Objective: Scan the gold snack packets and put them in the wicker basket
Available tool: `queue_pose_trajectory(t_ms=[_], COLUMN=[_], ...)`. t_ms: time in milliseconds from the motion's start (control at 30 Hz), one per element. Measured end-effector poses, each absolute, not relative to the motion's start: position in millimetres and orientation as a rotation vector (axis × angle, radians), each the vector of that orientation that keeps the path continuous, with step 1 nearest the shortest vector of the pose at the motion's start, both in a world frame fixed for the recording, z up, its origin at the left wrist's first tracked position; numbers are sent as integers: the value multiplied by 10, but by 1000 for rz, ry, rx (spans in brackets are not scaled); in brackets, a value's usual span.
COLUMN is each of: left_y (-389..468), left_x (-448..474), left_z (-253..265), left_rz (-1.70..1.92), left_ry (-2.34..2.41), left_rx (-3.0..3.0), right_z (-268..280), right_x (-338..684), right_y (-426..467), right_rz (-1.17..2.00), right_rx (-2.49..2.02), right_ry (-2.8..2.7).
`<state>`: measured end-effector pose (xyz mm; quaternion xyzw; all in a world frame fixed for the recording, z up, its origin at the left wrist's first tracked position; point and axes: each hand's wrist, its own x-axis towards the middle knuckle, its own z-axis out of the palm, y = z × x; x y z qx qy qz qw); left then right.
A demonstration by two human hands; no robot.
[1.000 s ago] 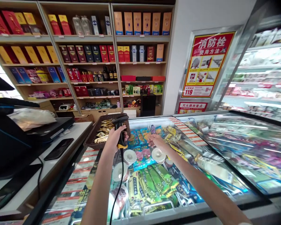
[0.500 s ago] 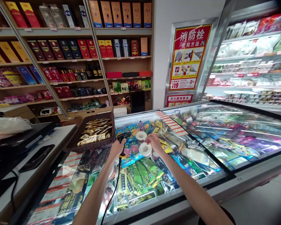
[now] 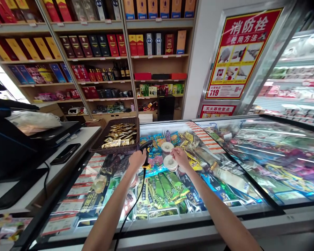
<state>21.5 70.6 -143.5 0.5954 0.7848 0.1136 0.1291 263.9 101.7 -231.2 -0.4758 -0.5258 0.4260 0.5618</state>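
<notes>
My left hand (image 3: 137, 160) is wrapped round the handle of a black barcode scanner (image 3: 146, 145), whose cable (image 3: 138, 202) hangs down toward me. Its head points right, toward two round white tubs (image 3: 167, 147) with pale middles. My right hand (image 3: 180, 157) is at the right edges of the tubs, thumb and fingers pinched together. Whether those fingers grip a rim or something small cannot be made out. Around and below the tubs lie green ice-cream wrappers (image 3: 170, 186) and blue packets (image 3: 153, 167), seen in the glass-topped freezer (image 3: 157, 223).
A brown wicker basket (image 3: 92, 144) of gold sachets sits at the freezer's back left. Left of it, a counter (image 3: 87, 136) holds a black phone (image 3: 66, 153) and dark equipment. Shelves of boxed bottles (image 3: 158, 22) stand behind. A second glass panel (image 3: 272, 153) extends right.
My view has turned left, so the scene sits further right and more of the counter shows. Both hands remain by the tubs, the scanner still in the left one.
</notes>
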Motion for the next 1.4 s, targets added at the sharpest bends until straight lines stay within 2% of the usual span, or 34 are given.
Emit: queue_pose_trajectory(t_ms=[200, 367, 400, 467, 567, 700, 900, 1400], left_y=[307, -270, -403, -639, -805, -610, -352, -397], left_x=[313, 338, 343, 369, 444, 562, 614, 572], left_z=[-1077, -420, -297, -110, -41, -349, -838, -750], left_rz=[505, 929, 1071, 1501, 1643, 1533, 1449, 1521], left_ry=[2331, 2135, 2023, 1458, 1161, 1153, 1182, 1246], left_rx=[1810, 2008, 2030, 1892, 1824, 2048, 2169, 2037], right_z=[-2126, -1218, -999, -623, -371, -657, -1216, -1047], right_x=[2567, 2530, 2542, 2575, 2585, 2433, 2265, 2290], right_y=[906, 495, 361, 88, -174, -104, 78, -29], right_rz=[841, 521, 460, 360, 253, 207, 344, 475], right_rx=[-1164, -961, -887, -749, -633, -688, -709, -756], right_ry=[-1355, -1450, -1462, -1439, -1407, -1609, -1764, -1600])
